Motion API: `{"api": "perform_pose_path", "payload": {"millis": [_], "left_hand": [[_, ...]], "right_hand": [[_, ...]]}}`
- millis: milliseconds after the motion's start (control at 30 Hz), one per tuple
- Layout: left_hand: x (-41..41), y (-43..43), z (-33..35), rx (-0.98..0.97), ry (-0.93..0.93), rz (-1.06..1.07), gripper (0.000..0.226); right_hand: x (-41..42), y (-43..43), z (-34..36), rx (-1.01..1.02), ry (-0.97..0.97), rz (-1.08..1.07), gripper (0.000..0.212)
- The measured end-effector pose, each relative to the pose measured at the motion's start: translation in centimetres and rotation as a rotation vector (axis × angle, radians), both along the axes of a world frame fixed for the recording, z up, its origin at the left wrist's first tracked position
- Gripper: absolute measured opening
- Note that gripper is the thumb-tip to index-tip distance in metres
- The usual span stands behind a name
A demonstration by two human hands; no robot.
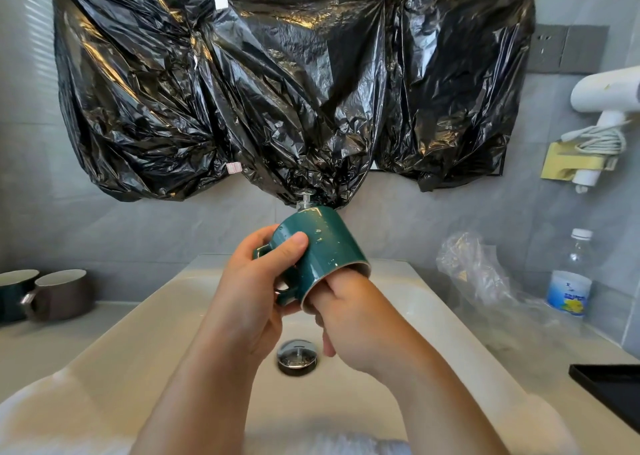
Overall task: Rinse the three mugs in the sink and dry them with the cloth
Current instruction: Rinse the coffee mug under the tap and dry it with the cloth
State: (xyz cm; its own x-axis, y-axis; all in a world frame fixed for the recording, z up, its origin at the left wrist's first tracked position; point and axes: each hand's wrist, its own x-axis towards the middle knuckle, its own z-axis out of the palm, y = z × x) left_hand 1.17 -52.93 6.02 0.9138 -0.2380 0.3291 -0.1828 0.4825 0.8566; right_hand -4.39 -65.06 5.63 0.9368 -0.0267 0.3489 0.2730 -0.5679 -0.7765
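Note:
Over the white sink (412, 295) I hold a wet green mug (325, 246), tilted with its bottom up and its mouth toward me. My left hand (252, 292) grips it by the handle side, thumb on the wall. The fingers of my right hand (356, 319) are pushed inside the mug's mouth. Two more mugs stand on the counter at the far left: a brown mug (64, 293) and a dark green mug (12, 295). A white cloth (332, 444) shows at the bottom edge, near my body.
The chrome drain plug (296, 356) sits in the basin below my hands. A tap top (305, 200) pokes out under black plastic sheeting (277, 84) on the wall. On the right are crumpled clear plastic (474, 271), a water bottle (571, 274) and a black tray (609, 389).

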Motion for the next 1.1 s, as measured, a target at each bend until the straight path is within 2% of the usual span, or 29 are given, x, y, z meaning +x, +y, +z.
{"api": "perform_pose_path", "payload": {"millis": [67, 200, 233, 267, 333, 400, 433, 467, 500, 600, 700, 767, 800, 933, 967, 1100], "left_hand": [[-0.1, -0.2, -0.1, -0.006, 0.009, -0.012, 0.057], [0.1, 0.0, 0.0, -0.049, 0.020, -0.080, 0.030], [0.0, 0.0, 0.0, -0.056, 0.014, -0.092, 0.024], [0.1, 0.1, 0.0, -0.061, 0.005, -0.103, 0.021], [-0.1, 0.0, 0.1, -0.040, 0.004, -0.082, 0.028], [-0.2, -0.2, 0.1, -0.002, 0.012, -0.039, 0.051], [-0.3, -0.2, 0.2, 0.010, 0.023, -0.021, 0.060], [-0.2, -0.1, 0.1, 0.016, 0.022, -0.005, 0.064], [-0.3, 0.0, 0.2, 0.027, 0.016, 0.010, 0.063], [-0.3, 0.3, 0.5, 0.049, -0.021, 0.004, 0.055], [-0.6, -0.1, 0.5, -0.022, 0.016, -0.053, 0.045], [-0.7, -0.5, 0.5, -0.065, 0.031, -0.068, 0.038], [-0.6, -0.5, 0.5, -0.078, 0.035, -0.075, 0.034], [-0.2, 0.0, 0.4, -0.134, 0.073, -0.050, 0.032], [0.0, 0.2, 0.5, -0.145, 0.089, -0.037, 0.034], [0.1, 0.4, 0.3, -0.160, 0.137, -0.009, 0.044]], "right_hand": [[-0.2, -0.1, 0.3, 0.230, 0.062, 0.046, 0.022], [-0.2, 0.8, 0.7, 0.788, 0.120, 0.295, 0.034], [-0.2, 0.7, 0.7, 0.805, 0.114, 0.315, 0.037], [-0.4, 0.6, 0.8, 0.697, 0.092, 0.280, 0.037], [-0.5, 0.4, 0.8, 0.223, 0.030, 0.083, 0.032], [-0.3, 0.0, 0.5, -0.242, 0.005, -0.102, 0.026], [-0.1, -0.1, 0.3, -0.349, 0.019, -0.139, 0.029], [0.0, 0.0, 0.1, -0.355, 0.036, -0.138, 0.031], [-0.3, 0.1, 0.1, -0.274, 0.029, -0.097, 0.028], [-0.7, 0.0, 0.6, 0.114, 0.046, 0.052, 0.028], [-0.5, 0.0, 0.7, 0.510, 0.056, 0.195, 0.025], [-0.5, 0.2, 1.0, 0.688, 0.064, 0.285, 0.028], [-0.6, 0.1, 1.1, 0.662, 0.057, 0.297, 0.032], [-1.4, -0.3, 1.4, 0.092, -0.050, 0.151, 0.045], [-1.5, -0.4, 1.4, 0.007, -0.079, 0.131, 0.045], [-1.9, -0.6, 1.8, -0.054, -0.065, 0.118, 0.035]]}}
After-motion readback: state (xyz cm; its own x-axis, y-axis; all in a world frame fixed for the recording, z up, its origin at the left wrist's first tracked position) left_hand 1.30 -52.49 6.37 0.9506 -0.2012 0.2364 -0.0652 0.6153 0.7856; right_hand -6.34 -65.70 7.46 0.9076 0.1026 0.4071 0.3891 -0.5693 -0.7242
